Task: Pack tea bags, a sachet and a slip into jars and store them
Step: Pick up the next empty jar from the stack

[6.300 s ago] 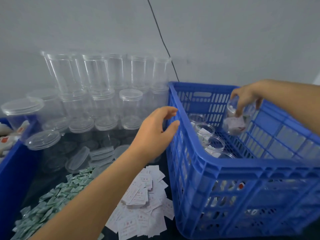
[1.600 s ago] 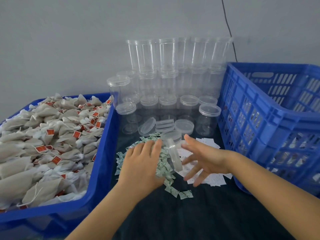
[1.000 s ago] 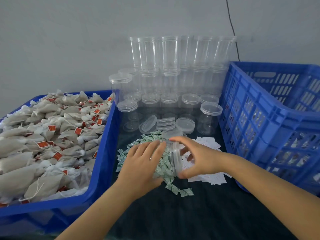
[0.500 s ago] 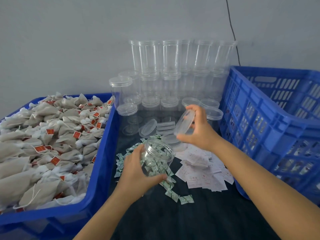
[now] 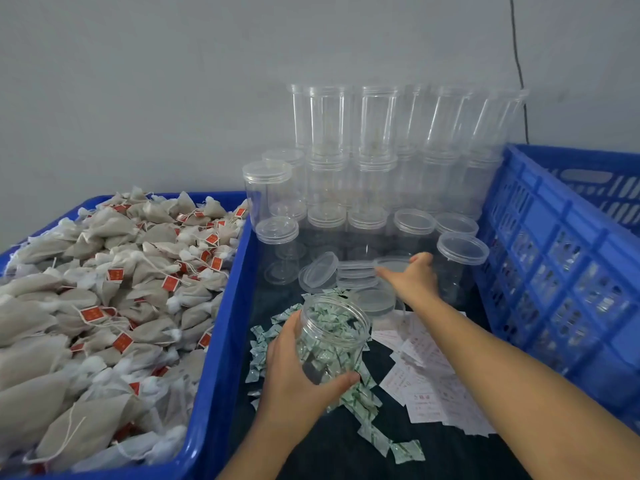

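Near the bottom middle of the frame, the left hand (image 5: 298,379) is curled around a clear round plastic jar (image 5: 332,341). The jar has no lid on and tips a little toward the camera. It sits over a heap of small green and white sachets (image 5: 360,403) on the dark cloth (image 5: 346,459).

Higher up, in the middle, the right hand (image 5: 412,278) reaches out with its fingers straight. It touches a flat clear plastic lid (image 5: 391,263) on a small pile of lids (image 5: 356,275), well apart from the jar.

White paper slips (image 5: 429,382) lie under the right arm. A blue plastic bin (image 5: 221,341) of brown tea bags (image 5: 104,289) fills the left side. A blue plastic crate (image 5: 561,258) stands on the right. Stacked clear empty jars (image 5: 374,168) stand at the back.
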Tool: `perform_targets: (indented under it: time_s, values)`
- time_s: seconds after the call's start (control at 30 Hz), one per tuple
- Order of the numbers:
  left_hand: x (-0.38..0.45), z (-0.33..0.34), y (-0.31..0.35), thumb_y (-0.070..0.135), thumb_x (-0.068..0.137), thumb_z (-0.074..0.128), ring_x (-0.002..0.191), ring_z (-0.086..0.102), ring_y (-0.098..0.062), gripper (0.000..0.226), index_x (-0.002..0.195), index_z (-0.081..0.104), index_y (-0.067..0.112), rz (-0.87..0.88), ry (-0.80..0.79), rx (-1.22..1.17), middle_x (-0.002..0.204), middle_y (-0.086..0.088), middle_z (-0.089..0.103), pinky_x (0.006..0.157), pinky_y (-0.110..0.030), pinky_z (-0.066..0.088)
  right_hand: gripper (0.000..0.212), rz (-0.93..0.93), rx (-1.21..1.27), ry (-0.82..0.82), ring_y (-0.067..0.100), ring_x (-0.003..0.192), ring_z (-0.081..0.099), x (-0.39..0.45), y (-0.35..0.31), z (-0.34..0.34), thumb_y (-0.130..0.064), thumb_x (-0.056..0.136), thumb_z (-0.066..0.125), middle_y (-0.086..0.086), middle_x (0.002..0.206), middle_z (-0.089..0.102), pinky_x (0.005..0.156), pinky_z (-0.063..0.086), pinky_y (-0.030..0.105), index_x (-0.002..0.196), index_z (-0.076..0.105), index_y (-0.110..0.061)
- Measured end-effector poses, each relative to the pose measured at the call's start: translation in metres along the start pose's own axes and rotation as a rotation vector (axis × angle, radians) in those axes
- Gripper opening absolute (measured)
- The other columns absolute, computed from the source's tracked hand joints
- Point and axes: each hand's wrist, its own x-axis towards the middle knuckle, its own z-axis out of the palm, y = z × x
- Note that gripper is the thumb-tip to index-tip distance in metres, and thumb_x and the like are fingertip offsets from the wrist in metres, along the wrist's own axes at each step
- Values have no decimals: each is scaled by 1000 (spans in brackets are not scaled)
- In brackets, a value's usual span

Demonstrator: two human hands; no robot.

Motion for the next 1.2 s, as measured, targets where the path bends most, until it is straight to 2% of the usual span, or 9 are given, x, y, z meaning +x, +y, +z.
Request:
perform_targets:
  time_s: [0.13,0.23,0.5,0.7,0.83,0.93,1.03,1.1,1.2]
  values:
    - [1,0,-5,59,46,86,127,33,9,110,134,20,58,17,-9,-15,136,29,32,106,-25,32,86,16,-98,-5,33,118,54,4,7,6,-55,76,77,12,136,50,87,51,42,135,34,-9]
    - [0,1,-6,59,46,86,120,29,18,106,123,14,71,24,-12,2,128,39,27,99,-22,30,98,9,-228,-12,34,132,42,5,6,1,-57,76,76,15,146,42,97,45,44,146,28,-8]
    - [2,7,-2,53,48,88,125,35,7,109,138,27,46,35,-25,-24,136,26,35,103,-22,33,98,-10,-313,-47,34,138,33,-1,-8,-16,-59,78,72,15,150,36,105,38,46,150,28,-10]
    - [-2,8,10,44,54,90,129,39,-1,112,145,25,37,45,-13,-41,138,17,39,110,-37,38,84,-154,-90,-93,29,133,43,-36,-32,-36,-48,84,70,9,150,38,98,41,42,150,29,-18]
    - [-9,6,18,40,54,91,126,41,-1,97,129,30,54,109,22,-26,132,23,42,107,-34,39,78,-256,206,-267,6,109,53,-86,-47,-60,-58,82,68,-8,135,53,85,39,24,146,36,-28]
    - [-14,4,23,39,53,91,118,43,7,90,118,32,57,146,82,-25,123,30,41,100,-22,39,107,-292,349,-499,-9,108,51,-136,-46,-74,-83,56,62,-26,124,53,79,39,13,147,33,-35]
    - [-21,4,26,45,51,89,111,40,19,89,113,30,66,158,115,-32,116,40,38,84,-3,38,135,-355,314,-653,2,132,40,-165,-30,-69,-86,40,72,-18,145,37,107,38,27,153,12,-43]
    - [-25,5,27,39,52,90,111,46,15,88,113,33,67,157,114,-44,116,40,42,85,-5,43,142,-345,330,-707,-4,132,38,-177,-21,-61,-76,38,83,-13,151,33,112,37,29,152,4,-48]
    - [-30,6,25,34,49,86,110,60,-8,87,123,44,48,118,71,-101,121,12,56,86,-32,54,131,-355,395,-721,-22,121,38,-183,-10,-49,-41,57,94,-11,150,37,91,41,4,150,3,-50]
